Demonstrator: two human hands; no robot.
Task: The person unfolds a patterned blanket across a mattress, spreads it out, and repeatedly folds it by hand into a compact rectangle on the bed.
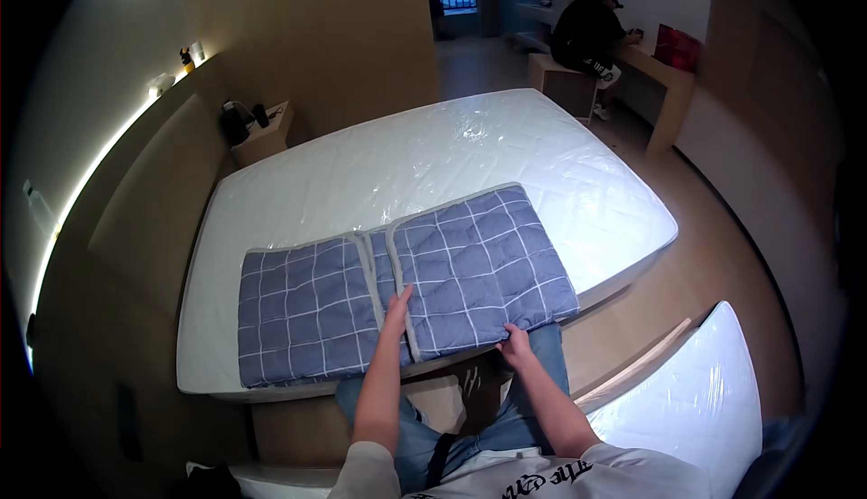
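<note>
A blue-grey quilt [474, 260] with white grid lines and grey binding lies folded across the near side of a plastic-wrapped white mattress [361, 183]. Its two folded panels face each other, a narrow strip of the same cloth showing between their bound edges. My left hand [396, 310] grips the bound inner edge of the right panel, with some fingers hidden. At the near edge of that panel, my right hand [515, 345] pinches the cloth, fingers closed on it. My legs are against the bed's near side, below the quilt.
Another plastic-wrapped mattress [695, 400] stands to my right on the floor. A nightstand [264, 133] with dark items is beyond the bed's left end. One person [587, 34] sits at a desk [664, 74] at the back right; another person stands near the window.
</note>
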